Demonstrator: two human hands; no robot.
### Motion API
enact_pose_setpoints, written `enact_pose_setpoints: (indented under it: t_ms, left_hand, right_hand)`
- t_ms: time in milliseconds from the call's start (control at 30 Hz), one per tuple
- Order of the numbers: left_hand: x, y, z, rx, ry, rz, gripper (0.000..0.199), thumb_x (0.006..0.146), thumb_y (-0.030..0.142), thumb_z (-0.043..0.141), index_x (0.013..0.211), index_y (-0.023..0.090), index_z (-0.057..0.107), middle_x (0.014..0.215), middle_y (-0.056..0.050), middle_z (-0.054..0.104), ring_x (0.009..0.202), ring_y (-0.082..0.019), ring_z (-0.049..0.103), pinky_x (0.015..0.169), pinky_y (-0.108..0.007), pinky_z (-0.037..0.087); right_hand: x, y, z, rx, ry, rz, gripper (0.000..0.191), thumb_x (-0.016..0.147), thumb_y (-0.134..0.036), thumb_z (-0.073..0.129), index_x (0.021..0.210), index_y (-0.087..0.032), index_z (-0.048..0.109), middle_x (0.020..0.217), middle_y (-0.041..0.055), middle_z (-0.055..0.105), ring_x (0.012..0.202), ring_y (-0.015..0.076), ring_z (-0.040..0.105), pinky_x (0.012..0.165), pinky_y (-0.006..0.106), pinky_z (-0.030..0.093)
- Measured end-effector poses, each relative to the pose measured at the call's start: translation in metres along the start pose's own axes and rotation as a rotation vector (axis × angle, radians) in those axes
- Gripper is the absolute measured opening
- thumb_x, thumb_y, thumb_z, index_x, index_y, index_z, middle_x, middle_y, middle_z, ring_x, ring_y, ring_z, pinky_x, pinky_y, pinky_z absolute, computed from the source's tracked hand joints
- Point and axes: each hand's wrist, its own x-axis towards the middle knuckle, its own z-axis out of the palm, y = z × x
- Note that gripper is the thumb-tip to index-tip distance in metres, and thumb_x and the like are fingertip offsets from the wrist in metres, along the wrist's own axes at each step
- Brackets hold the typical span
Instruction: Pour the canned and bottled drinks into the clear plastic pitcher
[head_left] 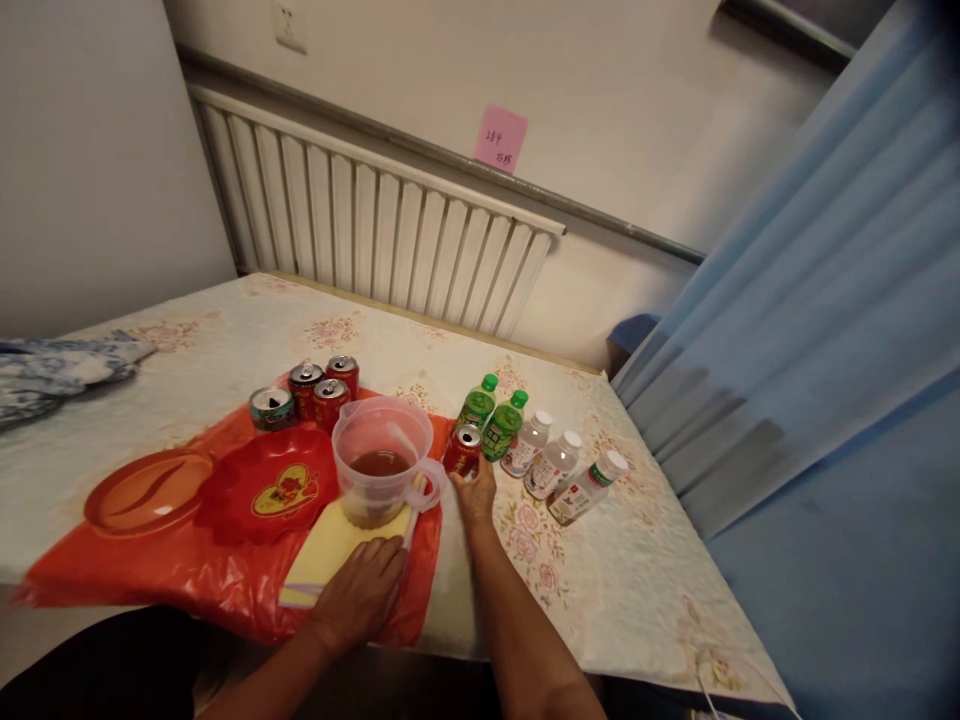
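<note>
My right hand [475,494] is closed around a small red drink can [463,452], which stands upright with its top opened. Just left of it, a clear plastic measuring jug [382,430] holds some brown liquid, its handle pointing right. The jug rests on a yellow pad [322,550]. My left hand [366,588] lies over the pad's near right part, fingers stretched out and close below the jug; its fingertips are partly hard to make out. Behind the red can stand two green-capped bottles [504,425] with green labels.
Three white-capped bottles [553,466] stand to the right. Several cans [330,402] are grouped behind a red scalloped tray [217,505]. An orange oval plate [112,495] sits left on a red plastic sheet [172,590]. Patterned cloth [67,372] lies far left; blue curtain [810,340] hangs right.
</note>
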Motion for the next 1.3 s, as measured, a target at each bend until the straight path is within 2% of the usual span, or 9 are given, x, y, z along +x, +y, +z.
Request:
enact_pose_setpoints:
  t_ms: [267, 467, 700, 867, 1100, 1300]
  left_hand:
    - [0.001, 0.001, -0.001, 0.001, 0.029, 0.001, 0.023, 0.094, 0.013, 0.048, 0.11, 0.016, 0.063, 0.114, -0.012, 0.065, 0.102, -0.026, 0.056, 0.089, -0.041, 0.047]
    - [0.0, 0.002, 0.0, -0.004, 0.043, 0.001, 0.025, 0.093, 0.012, 0.048, 0.113, 0.016, 0.063, 0.116, -0.012, 0.065, 0.103, -0.026, 0.055, 0.091, -0.042, 0.045]
    - [0.002, 0.002, -0.002, -0.015, 0.036, 0.006, 0.025, 0.094, 0.013, 0.046, 0.111, 0.016, 0.063, 0.114, -0.012, 0.065, 0.101, -0.026, 0.055, 0.088, -0.042, 0.047]
    - [0.002, 0.002, -0.001, -0.001, 0.035, 0.014, 0.023, 0.094, 0.013, 0.045, 0.109, 0.015, 0.063, 0.113, -0.013, 0.065, 0.1, -0.026, 0.055, 0.086, -0.042, 0.049]
    - [0.001, 0.002, 0.0, 0.014, 0.023, 0.011, 0.025, 0.094, 0.012, 0.046, 0.112, 0.016, 0.063, 0.114, -0.012, 0.064, 0.101, -0.026, 0.055, 0.089, -0.042, 0.048]
    - [0.001, 0.002, 0.0, -0.026, 0.026, -0.004, 0.024, 0.094, 0.013, 0.047, 0.111, 0.017, 0.063, 0.115, -0.012, 0.064, 0.101, -0.025, 0.055, 0.09, -0.042, 0.046]
  right_hand:
    - [0.007, 0.013, 0.012, -0.069, 0.036, -0.056, 0.061, 0.064, -0.03, 0.081, 0.12, -0.011, 0.064, 0.114, 0.0175, 0.07, 0.106, 0.0305, 0.063, 0.096, 0.041, 0.049]
    - [0.008, 0.016, 0.015, -0.081, 0.033, -0.105, 0.056, 0.07, -0.035, 0.076, 0.12, -0.012, 0.064, 0.112, 0.0163, 0.071, 0.102, 0.0301, 0.064, 0.091, 0.041, 0.051]
    - [0.007, 0.019, 0.017, -0.088, 0.048, -0.136, 0.059, 0.071, -0.036, 0.075, 0.123, -0.011, 0.063, 0.114, 0.0173, 0.07, 0.106, 0.0306, 0.063, 0.095, 0.041, 0.05]
    - [0.007, 0.021, 0.018, -0.092, 0.044, -0.128, 0.06, 0.07, -0.034, 0.076, 0.124, -0.012, 0.063, 0.115, 0.017, 0.07, 0.108, 0.0302, 0.063, 0.097, 0.041, 0.049]
    - [0.008, 0.022, 0.017, -0.042, 0.034, -0.095, 0.057, 0.069, -0.034, 0.077, 0.122, -0.015, 0.064, 0.112, 0.0147, 0.072, 0.103, 0.0292, 0.065, 0.091, 0.039, 0.051]
    - [0.007, 0.025, 0.017, 0.031, 0.021, -0.035, 0.062, 0.067, -0.035, 0.077, 0.124, -0.015, 0.062, 0.113, 0.0144, 0.071, 0.099, 0.0274, 0.067, 0.088, 0.037, 0.052]
